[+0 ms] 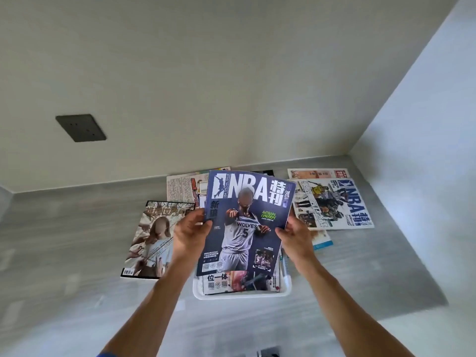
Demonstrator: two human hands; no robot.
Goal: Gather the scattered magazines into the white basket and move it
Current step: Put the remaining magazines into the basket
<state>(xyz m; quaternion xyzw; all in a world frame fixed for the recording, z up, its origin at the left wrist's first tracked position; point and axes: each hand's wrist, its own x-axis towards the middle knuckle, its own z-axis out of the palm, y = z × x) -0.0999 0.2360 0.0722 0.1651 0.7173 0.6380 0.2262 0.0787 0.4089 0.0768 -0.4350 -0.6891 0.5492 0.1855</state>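
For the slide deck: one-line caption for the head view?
Both hands hold an NBA magazine over the white basket.

Left hand point(191, 233), right hand point(293, 234) grip NBA magazine point(244, 222) above white basket point(242, 295).

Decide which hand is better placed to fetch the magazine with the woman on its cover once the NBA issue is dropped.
Probably the left hand: that magazine lies just beside it, left of the white basket. The right hand would have to cross over.
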